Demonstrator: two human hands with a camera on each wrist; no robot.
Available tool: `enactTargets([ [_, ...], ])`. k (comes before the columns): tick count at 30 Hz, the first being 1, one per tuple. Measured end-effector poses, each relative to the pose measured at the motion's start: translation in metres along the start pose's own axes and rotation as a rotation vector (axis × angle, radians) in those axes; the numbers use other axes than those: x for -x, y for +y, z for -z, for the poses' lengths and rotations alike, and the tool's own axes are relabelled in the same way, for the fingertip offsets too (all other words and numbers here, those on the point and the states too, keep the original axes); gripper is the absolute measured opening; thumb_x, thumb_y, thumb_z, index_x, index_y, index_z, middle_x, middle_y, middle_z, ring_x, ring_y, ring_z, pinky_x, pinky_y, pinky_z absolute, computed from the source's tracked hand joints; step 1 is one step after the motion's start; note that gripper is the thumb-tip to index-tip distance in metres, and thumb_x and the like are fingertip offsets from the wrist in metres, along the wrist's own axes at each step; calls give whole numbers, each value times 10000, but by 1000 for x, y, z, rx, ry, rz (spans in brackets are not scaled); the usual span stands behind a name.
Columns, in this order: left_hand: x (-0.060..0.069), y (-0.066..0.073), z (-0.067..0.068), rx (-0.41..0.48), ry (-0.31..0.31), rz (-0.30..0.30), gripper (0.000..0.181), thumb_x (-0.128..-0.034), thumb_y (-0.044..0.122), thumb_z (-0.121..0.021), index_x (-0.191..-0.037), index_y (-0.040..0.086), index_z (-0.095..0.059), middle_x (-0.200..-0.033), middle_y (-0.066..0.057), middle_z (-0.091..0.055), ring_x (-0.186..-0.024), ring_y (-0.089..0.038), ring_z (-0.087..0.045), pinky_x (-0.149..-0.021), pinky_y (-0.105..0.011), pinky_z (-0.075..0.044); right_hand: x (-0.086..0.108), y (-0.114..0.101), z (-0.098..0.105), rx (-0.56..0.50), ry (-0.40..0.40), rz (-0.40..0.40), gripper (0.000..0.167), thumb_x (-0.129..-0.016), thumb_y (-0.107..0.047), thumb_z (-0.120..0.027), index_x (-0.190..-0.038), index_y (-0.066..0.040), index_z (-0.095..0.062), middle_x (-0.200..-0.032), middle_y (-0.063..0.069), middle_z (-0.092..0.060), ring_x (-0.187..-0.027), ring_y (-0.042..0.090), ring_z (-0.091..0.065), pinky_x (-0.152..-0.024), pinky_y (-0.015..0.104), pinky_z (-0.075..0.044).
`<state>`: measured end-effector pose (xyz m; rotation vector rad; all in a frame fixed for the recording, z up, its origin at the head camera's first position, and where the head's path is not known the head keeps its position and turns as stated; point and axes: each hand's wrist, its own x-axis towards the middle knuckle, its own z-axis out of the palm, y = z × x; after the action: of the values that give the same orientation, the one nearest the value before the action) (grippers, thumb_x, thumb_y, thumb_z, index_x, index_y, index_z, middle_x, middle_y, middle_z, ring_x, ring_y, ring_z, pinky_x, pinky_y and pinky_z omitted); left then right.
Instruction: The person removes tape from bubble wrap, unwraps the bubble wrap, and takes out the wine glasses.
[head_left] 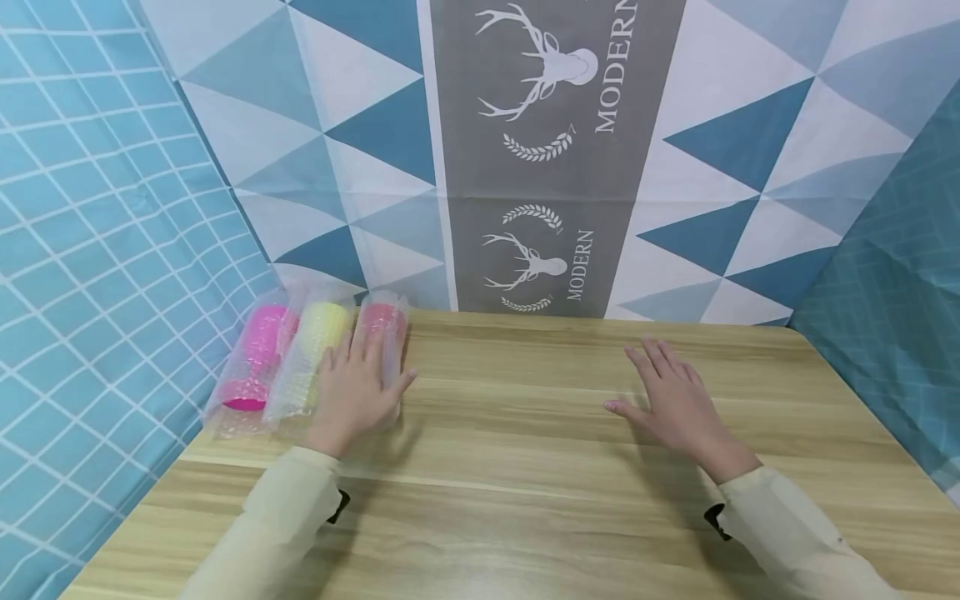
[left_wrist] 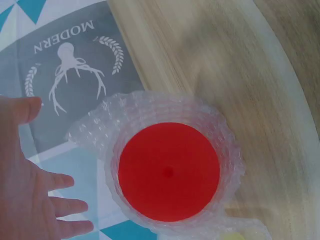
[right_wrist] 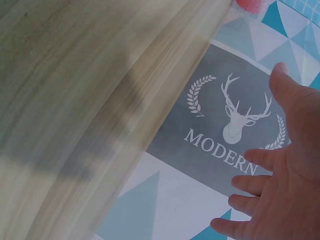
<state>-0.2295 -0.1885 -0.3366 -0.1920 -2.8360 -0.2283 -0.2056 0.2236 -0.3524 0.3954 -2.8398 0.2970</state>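
Note:
My left hand (head_left: 356,396) is spread over the row of bubble-wrapped items at the back left, nearest the red one (head_left: 384,321). In the left wrist view that wrapped red item (left_wrist: 169,171) shows its flat round end, and the fingers (left_wrist: 70,206) look apart from it. Beside it lie a wrapped yellow cylinder (head_left: 324,329), partly covered by the hand, and a wrapped pink cylinder (head_left: 262,346) with an open-looking rim. My right hand (head_left: 675,404) hovers over the right half of the table with its fingers extended, holding nothing.
The wood-grain table (head_left: 510,500) ends at a patterned cloth backdrop (head_left: 525,167) with deer heads and triangles. A blue gridded cloth (head_left: 97,250) hangs close along the left side, near the wrapped items. Another teal cloth (head_left: 885,317) borders the right edge.

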Motion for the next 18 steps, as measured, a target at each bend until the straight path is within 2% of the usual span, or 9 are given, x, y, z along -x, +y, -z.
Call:
enactTargets([
  [6,-4,-9,2,11,-5,57,656,-985,378,-412,-1460,-53,-275,-1492,-311,-325,-1374,-483,-304,-1114,-641,-271,-4,-1,4,32,-23,27,830,-851,-482,-660,-1460,-18,-341,-1524,282,-289,-1399,480,-269,-1079,676,-293],
  [10,-7,-14,3,31,6,110,541,-986,246,-402,-1400,-96,-338,-1423,-334,-402,-1308,-491,-390,-1055,-645,-350,-11,-4,10,33,-47,37,787,-859,-452,-665,-1442,-18,-362,-1506,274,-326,-1387,469,-294,-1046,684,-327],
  [14,-10,-17,3,64,-1,144,466,-988,200,-404,-1343,-100,-385,-1353,-323,-469,-1255,-488,-445,-1029,-631,-386,-19,-10,19,37,-47,69,740,-856,-423,-680,-1403,-1,-414,-1473,281,-374,-1362,472,-336,-1021,671,-363],
  [18,-13,-21,4,90,-28,160,469,-988,198,-419,-1336,-115,-376,-1313,-329,-486,-1216,-490,-472,-1022,-616,-406,-25,-16,27,58,-39,98,708,-850,-418,-691,-1360,21,-471,-1431,277,-436,-1314,460,-417,-1013,628,-407],
])
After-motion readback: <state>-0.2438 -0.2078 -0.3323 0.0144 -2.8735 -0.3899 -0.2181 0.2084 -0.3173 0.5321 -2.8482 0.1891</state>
